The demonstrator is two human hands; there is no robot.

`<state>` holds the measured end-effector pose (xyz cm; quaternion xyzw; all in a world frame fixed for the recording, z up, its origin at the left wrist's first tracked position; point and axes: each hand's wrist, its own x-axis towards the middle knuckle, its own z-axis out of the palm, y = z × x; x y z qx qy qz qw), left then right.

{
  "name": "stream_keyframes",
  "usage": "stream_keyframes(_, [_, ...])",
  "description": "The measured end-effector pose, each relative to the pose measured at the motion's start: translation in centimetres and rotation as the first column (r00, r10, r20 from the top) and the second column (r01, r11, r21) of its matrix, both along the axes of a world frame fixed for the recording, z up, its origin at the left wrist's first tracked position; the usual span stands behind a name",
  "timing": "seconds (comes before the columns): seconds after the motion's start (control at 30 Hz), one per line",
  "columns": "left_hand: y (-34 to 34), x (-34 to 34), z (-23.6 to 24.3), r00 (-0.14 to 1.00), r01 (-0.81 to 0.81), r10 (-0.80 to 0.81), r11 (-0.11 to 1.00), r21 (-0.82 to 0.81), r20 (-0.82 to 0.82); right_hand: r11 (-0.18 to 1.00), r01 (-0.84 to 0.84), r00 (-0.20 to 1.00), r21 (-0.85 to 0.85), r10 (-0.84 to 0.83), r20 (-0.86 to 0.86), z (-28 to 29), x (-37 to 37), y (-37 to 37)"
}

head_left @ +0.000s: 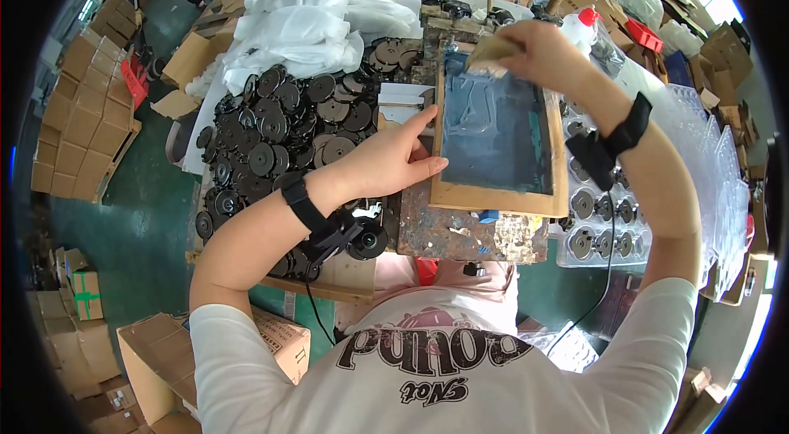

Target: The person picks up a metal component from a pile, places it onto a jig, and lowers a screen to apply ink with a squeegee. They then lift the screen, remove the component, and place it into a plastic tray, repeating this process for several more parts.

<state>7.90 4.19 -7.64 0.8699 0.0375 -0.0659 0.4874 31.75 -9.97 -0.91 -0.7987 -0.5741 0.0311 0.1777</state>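
Nearest the body, an open carton [156, 352] stands on the floor at lower left, and the paint-stained near edge of the bench [427, 237] runs across the lap. A narrow strip of that bench, with a blue scrap [488, 216] on it, separates its edge from the near rail of the wood-framed screen [493, 159]. The left hand [401, 154] is spread, thumb and forefinger apart, against the screen's left rail; just beyond that wrist the black discs [263, 138] crowd in, leaving little room on that side. To the right, a clear tray [567, 255] of round parts lies near the frame's right rail, under the raised forearm. The lower half of the dark mesh is open between the hands. Farther up, the right hand [542, 56] is closed on a tan pad [491, 53] at the screen's far end, close to the clamps [448, 5]. White bags [308, 11] heap up at far left, beyond the discs
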Motion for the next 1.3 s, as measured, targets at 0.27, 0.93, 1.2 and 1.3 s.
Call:
stream_keyframes(0.27, [0.2,0.7,5.4,0.897,0.101,0.070,0.929,-0.357,0.437,0.883,0.446,0.837,-0.147,-0.470,-0.279,0.6,10.6,-9.4])
stream_keyframes(0.93, [8.2,-4.9,-2.6,0.998,0.023,-0.052,0.705,0.709,0.019,0.977,0.006,0.990,-0.214,-0.036,-0.136,-8.0,-6.5,5.8])
stream_keyframes(1.2, [8.8,-3.5,-3.4,0.999,0.034,-0.048,0.737,0.675,0.001,0.982,0.113,0.983,-0.150,-0.132,-0.126,-6.6,-3.1,-0.9])
stream_keyframes(1.3, [8.7,-3.1,-3.0,0.997,0.037,-0.070,0.758,0.651,0.025,0.972,0.196,0.968,-0.132,-0.213,-0.133,-4.9,-0.4,-8.0])
